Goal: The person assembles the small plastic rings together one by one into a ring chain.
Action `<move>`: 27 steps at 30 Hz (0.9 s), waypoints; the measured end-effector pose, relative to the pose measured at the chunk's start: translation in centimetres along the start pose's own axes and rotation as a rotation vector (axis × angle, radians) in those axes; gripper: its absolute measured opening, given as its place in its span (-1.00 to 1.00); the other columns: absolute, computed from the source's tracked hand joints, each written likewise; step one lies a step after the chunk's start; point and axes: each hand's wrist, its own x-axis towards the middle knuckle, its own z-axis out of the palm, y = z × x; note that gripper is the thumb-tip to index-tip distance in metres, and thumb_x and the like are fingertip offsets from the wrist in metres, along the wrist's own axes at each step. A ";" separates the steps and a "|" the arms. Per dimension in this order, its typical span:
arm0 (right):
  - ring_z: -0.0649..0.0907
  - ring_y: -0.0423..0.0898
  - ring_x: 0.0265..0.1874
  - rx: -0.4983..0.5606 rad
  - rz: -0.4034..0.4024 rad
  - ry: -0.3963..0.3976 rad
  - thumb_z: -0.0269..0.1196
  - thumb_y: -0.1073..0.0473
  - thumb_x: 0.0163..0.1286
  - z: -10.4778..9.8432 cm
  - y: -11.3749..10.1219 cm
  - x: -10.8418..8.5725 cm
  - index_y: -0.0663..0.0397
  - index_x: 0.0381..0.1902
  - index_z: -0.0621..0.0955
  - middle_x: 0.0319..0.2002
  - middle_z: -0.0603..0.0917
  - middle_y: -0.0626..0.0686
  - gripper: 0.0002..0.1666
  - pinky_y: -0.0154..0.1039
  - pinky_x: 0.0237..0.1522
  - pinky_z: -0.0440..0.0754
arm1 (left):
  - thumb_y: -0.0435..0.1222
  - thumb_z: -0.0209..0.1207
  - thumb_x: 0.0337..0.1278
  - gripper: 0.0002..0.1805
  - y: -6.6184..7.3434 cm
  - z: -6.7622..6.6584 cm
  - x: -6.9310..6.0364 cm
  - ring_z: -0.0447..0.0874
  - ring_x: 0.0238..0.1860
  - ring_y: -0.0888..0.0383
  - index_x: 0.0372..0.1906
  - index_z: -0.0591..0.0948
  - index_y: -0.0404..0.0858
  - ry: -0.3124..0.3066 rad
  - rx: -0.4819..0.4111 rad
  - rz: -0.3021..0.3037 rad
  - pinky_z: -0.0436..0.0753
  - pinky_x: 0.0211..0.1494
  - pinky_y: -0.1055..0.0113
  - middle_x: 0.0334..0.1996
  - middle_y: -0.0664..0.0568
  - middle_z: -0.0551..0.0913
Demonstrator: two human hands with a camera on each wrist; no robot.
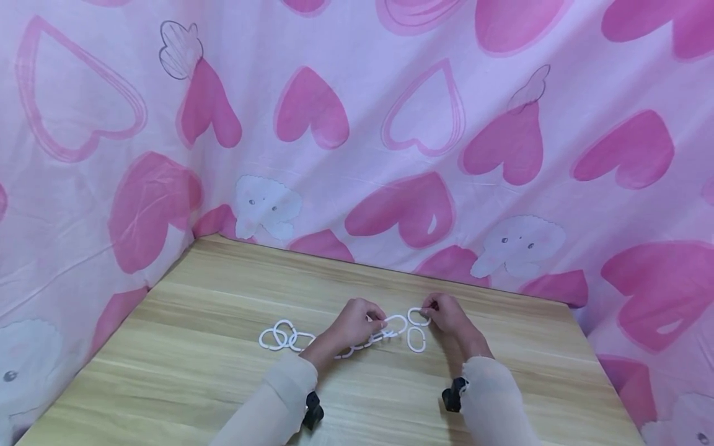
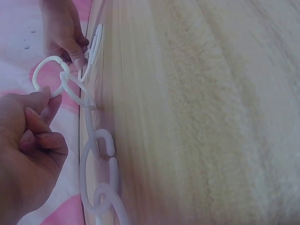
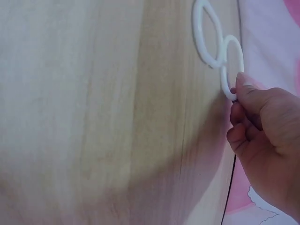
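My left hand (image 1: 356,323) pinches the white end link (image 2: 48,60) of a chain of plastic C-shaped links between thumb and finger. From it the chain (image 2: 84,178) runs down onto the table and off to the left, where several joined links (image 1: 283,334) lie. Between thumb and finger my right hand (image 1: 448,316) pinches a separate white link (image 1: 418,316). One more white link (image 1: 416,340) lies on the table just below that one; whether the two touch is hard to tell. A small gap separates the left hand's link from the right hand's link.
The wood-grain table (image 1: 223,396) fills the lower view. A pink curtain (image 1: 368,161) with heart prints hangs behind its back edge and along its left side. Black devices (image 1: 313,411) are strapped at both wrists.
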 end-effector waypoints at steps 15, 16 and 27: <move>0.61 -0.27 -0.52 0.356 0.003 0.128 0.20 0.48 0.38 0.0 -2.2 -2.6 0.55 -0.12 0.63 -0.35 0.71 0.36 -0.82 -0.37 -0.40 0.70 | -0.39 0.31 0.22 -0.91 -0.4 0.1 -0.1 0.48 -0.49 0.31 -0.28 0.78 -0.33 0.015 -0.006 0.001 0.50 -0.39 0.50 -0.45 0.02 0.74; 0.61 -0.27 -0.52 0.377 0.008 0.131 0.20 0.48 0.38 -0.1 -2.4 -2.9 0.57 -0.10 0.63 -0.35 0.70 0.36 -0.81 -0.38 -0.39 0.69 | -0.39 0.31 0.22 -0.91 -0.4 0.1 -0.1 0.49 -0.49 0.31 -0.28 0.78 -0.32 0.016 -0.009 -0.004 0.50 -0.39 0.51 -0.44 0.02 0.74; 0.65 -0.28 -0.48 0.541 0.100 0.099 0.20 0.52 0.33 0.5 -3.6 -4.7 0.62 0.04 0.57 -0.37 0.72 0.16 -0.67 -0.38 -0.32 0.72 | -0.40 0.31 0.21 -0.93 -0.2 -0.1 -0.3 0.58 -0.39 0.30 -0.31 0.78 -0.28 0.052 0.003 -0.004 0.58 -0.24 0.48 -0.44 -0.01 0.76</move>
